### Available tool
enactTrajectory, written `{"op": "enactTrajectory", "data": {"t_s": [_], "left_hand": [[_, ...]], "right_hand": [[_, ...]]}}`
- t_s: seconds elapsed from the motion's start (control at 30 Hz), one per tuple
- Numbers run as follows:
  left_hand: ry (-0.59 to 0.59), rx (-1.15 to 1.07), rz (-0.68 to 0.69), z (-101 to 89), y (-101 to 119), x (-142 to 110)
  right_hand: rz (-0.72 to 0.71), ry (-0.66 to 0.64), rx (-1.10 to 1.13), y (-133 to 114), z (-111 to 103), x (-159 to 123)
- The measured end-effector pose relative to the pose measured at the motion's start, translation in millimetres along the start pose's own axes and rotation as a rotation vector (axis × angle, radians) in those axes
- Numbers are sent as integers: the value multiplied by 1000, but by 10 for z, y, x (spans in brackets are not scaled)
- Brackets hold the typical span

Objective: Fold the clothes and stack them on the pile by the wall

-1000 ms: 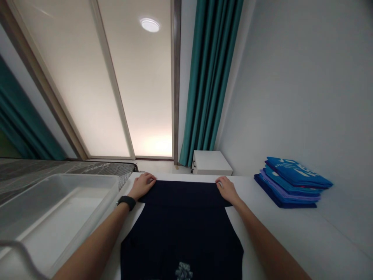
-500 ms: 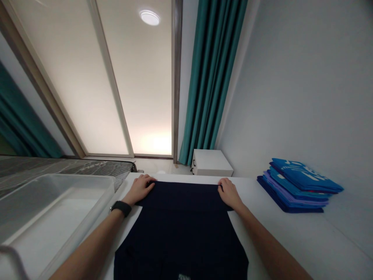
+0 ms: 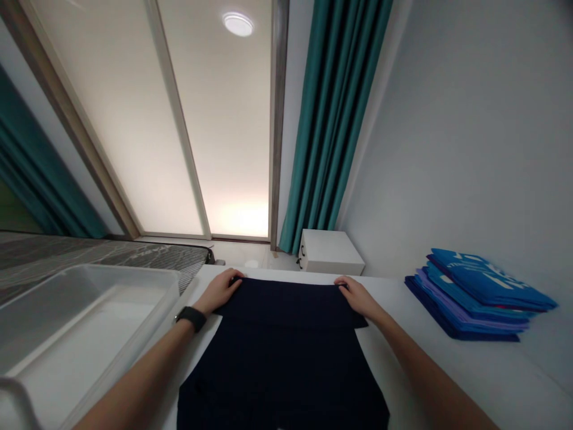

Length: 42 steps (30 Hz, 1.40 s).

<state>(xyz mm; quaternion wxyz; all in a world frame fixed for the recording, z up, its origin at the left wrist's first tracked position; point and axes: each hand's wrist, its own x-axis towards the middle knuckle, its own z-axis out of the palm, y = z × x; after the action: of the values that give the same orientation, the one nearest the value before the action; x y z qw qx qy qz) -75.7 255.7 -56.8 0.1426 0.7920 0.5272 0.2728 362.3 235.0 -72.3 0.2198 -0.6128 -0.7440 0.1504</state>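
A dark navy apron-shaped cloth (image 3: 290,358) lies flat on the white table, its lower end cut off by the bottom of the view. Across its far end runs a wider band, with a slanting edge on each side. My left hand (image 3: 222,289) has its fingers closed on the far left corner, and a dark watch (image 3: 191,318) is on that wrist. At the far right corner, my right hand (image 3: 356,294) pinches the cloth edge between thumb and fingers.
Left of the cloth stands a translucent plastic bin (image 3: 129,275). A stack of folded blue and purple cloths (image 3: 478,298) sits at the right by the wall. Beyond the white table (image 3: 385,298) are a small white cabinet (image 3: 333,248) and a green curtain (image 3: 331,119).
The view has shifted slightly, so the stack appears farther right. Both hands stay at the cloth's far corners. The light print near the bottom has almost left the view.
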Motion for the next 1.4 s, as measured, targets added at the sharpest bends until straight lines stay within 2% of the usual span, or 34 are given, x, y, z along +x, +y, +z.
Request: {"op": "enactTrajectory", "data": {"t_s": [0.1,0.27,0.4,0.7,0.9,1.03,1.17,1.4], "left_hand": [[-1,56,26,47,-31,104],[14,111,-23,133,-63,330],[29,115,-73,146,-66,396],[11,79,-159,45,27,369],[-7,28,-230,-127,171,414],[-57,-55,-297,-229,298,382],[-109,-181,-390,-254,407,312],[-50,-345,-408,-306,537,171]], "right_hand": [[37,-12,-47,4,-17,121],[117,16,-107,15,15,265],[153,34,-103,27,33,291],[197,-33,33,42,-92,353],[277,-42,63,-43,-242,416],[329,-21,106,-172,-360,355],[411,-51,218,-351,-427,220],[476,-34,454,-612,-524,-26]]}}
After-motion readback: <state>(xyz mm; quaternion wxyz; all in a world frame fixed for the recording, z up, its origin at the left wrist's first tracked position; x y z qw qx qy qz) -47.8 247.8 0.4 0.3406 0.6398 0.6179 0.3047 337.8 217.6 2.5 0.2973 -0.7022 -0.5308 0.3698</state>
